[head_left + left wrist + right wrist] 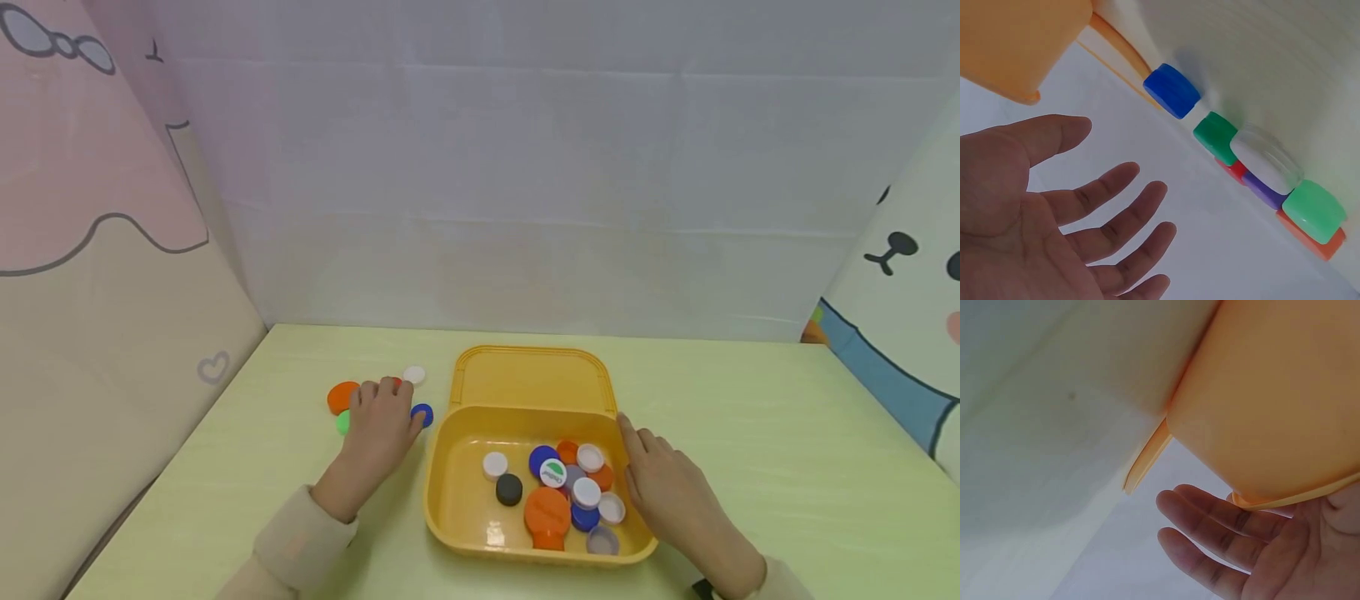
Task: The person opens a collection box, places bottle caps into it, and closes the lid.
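Note:
My left hand (pixel 378 429) reaches over a loose group of bottle caps left of the yellow box, fingers spread and relaxed with nothing held. The left wrist view has the caps in a row beyond the fingers: a blue cap (pixel 1171 91), a green cap (pixel 1215 137), a whitish cap (pixel 1266 159), a purple cap (pixel 1264 190), a light green cap (pixel 1315 211) and an orange cap (pixel 1310 236). At the yellow box's (pixel 459 492) right rim rests my right hand (pixel 675 492), its fingers extended along the outside. The box hides its thumb in the right wrist view.
Inside the box several caps lie mostly to the right, including a black cap (pixel 509 490) and a large orange cap (pixel 547 510). The yellow lid (pixel 534 379) lies folded back behind it. A pale curtain (pixel 525 183) rises at the table's (pixel 750 433) far edge.

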`<state>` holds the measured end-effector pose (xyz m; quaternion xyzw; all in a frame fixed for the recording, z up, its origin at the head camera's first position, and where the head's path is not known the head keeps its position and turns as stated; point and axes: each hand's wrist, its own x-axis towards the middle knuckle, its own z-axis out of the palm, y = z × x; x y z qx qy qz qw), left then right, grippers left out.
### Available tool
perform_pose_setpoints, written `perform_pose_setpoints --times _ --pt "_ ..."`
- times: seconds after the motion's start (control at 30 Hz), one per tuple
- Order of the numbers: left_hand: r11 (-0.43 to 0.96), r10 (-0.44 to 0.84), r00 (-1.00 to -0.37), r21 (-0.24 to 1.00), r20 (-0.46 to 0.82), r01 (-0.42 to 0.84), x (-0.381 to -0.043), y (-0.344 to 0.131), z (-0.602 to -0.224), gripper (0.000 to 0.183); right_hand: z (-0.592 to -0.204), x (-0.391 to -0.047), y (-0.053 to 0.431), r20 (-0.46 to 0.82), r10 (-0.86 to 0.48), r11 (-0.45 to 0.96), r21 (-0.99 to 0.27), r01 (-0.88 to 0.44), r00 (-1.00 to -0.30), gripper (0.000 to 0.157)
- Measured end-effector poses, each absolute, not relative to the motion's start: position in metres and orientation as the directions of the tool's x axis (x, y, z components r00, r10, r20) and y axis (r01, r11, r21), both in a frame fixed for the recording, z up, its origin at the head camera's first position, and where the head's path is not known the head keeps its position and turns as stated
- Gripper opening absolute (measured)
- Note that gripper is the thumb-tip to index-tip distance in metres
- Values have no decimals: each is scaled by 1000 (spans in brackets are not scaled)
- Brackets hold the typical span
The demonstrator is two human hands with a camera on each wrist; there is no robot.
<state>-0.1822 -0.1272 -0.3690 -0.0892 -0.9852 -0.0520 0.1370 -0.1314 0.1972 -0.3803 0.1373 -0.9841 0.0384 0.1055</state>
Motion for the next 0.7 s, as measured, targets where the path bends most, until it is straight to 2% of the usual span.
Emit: perform_pose_setpoints --times 0.2,0.47,0.7 --pt "986 132 -965 66 228 151 -188 -131 -374 34 -380 -132 197 215 -264 959 -47 -280 -940 53" --pt "990 119 -967 43 226 132 -190 -133 -377 38 -380 -131 197 213 -259 960 -53 -276 -942 53" --pt "994 102 -985 32 138 107 -198 -135 -386 38 -380 -131 197 213 -259 960 -53 -276 -942 53"
